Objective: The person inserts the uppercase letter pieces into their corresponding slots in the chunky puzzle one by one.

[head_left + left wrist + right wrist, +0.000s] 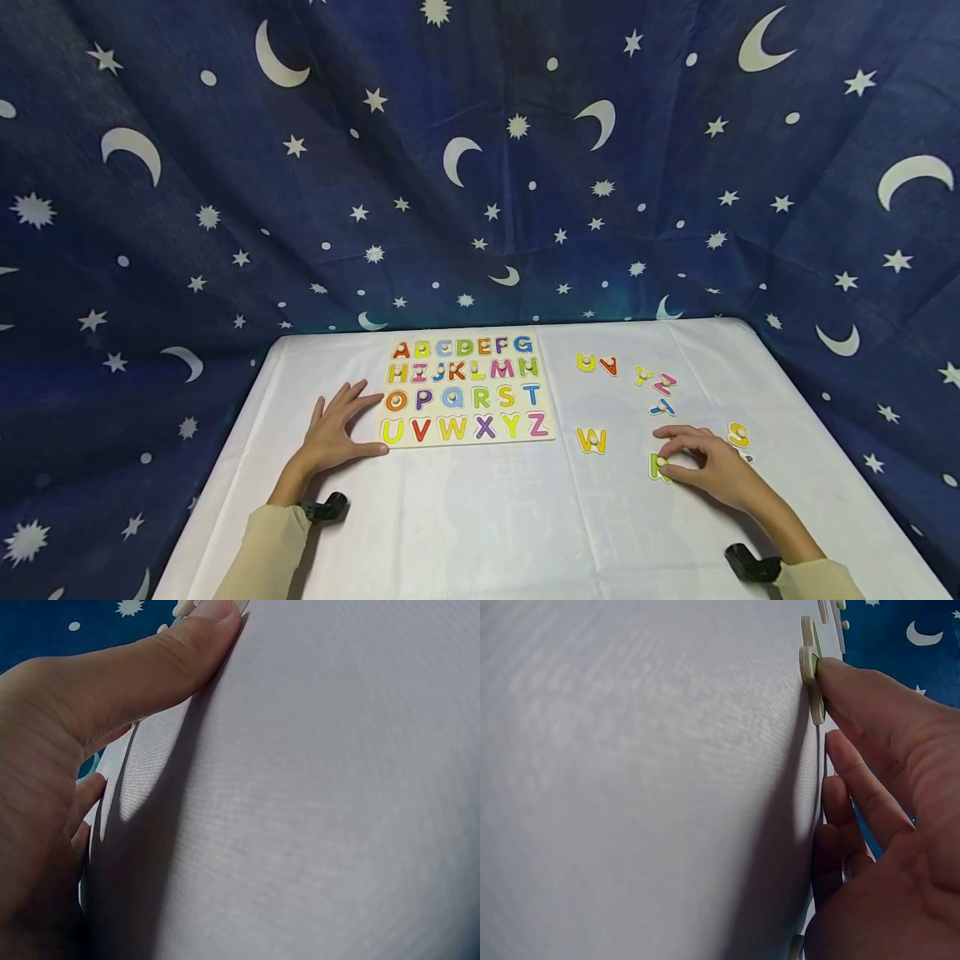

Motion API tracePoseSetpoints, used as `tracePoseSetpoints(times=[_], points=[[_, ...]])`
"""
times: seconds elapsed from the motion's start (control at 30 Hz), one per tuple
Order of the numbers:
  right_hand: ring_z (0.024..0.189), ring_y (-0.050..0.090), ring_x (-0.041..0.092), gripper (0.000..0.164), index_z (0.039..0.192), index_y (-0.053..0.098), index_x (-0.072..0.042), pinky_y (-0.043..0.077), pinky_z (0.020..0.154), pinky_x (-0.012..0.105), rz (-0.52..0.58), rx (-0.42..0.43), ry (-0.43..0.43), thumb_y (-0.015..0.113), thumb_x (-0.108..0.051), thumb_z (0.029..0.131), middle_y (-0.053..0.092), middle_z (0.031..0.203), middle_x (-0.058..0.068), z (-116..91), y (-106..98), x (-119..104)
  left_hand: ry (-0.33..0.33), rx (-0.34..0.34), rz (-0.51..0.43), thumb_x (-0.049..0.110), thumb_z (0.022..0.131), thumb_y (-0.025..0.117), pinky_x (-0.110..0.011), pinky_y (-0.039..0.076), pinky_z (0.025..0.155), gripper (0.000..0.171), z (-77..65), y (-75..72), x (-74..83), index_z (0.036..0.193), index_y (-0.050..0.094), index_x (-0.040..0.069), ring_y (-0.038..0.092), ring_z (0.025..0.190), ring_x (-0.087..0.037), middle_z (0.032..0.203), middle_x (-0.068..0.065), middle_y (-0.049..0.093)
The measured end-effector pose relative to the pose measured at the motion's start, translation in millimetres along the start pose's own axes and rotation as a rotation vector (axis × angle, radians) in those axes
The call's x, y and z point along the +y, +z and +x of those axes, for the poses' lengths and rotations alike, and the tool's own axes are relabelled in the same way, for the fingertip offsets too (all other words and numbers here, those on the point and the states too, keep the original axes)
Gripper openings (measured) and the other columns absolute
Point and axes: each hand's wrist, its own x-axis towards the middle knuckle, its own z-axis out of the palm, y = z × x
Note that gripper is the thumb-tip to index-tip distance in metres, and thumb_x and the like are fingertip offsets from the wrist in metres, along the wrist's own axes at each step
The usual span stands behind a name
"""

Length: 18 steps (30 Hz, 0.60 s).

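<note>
A white alphabet board (467, 425) with colourful letters lies at the table's far side, several letters bearing small knobs. My left hand (333, 429) is spread at its left edge, thumb at the lower left corner and a fingertip by the orange O. In the left wrist view the thumb (172, 664) reaches the board's corner. On the right, my right hand (708, 467) pinches the knob of a green letter R (656, 468) between thumb and index finger. The right wrist view shows this letter piece (808, 666) edge-on, close over the cloth, the other fingers loosely bent.
Loose letter pieces lie right of the board: a yellow U (586, 362), red V (609, 367), yellow Y (642, 376), pink Z (664, 383), blue T (662, 407), orange W (591, 441) and orange S (738, 434). Another piece (746, 456) is partly hidden behind my right hand.
</note>
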Motion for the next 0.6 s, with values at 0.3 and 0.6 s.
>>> tracePoseSetpoints(times=[0.3, 0.6], points=[[0.116, 0.047, -0.008, 0.02, 0.092, 0.075, -0.031, 0.03, 0.095, 0.0, -0.012, 0.047, 0.031, 0.087, -0.019, 0.083, 0.071, 0.12, -0.001, -0.1, 6.2, 1.7, 0.001, -0.004, 0.008, 0.059, 0.065, 0.091, -0.072, -0.003, 0.12, 0.094, 0.0, -0.3, 0.9, 0.145, 0.059, 0.019, 0.017, 0.154, -0.044, 0.163, -0.018, 0.035], [0.102, 0.058, -0.005, 0.023, 0.095, 0.075, -0.023, 0.045, 0.072, 0.016, 0.011, 0.126, -0.073, 0.086, -0.007, 0.082, 0.072, 0.114, 0.008, 24.7, 5.8, -10.0, -0.002, 0.005, -0.008, 0.059, 0.064, 0.092, -0.071, -0.003, 0.12, 0.095, 0.0, 0.8, -0.6, 0.144, 0.06, 0.019, 0.016, 0.154, -0.044, 0.163, -0.018, 0.035]])
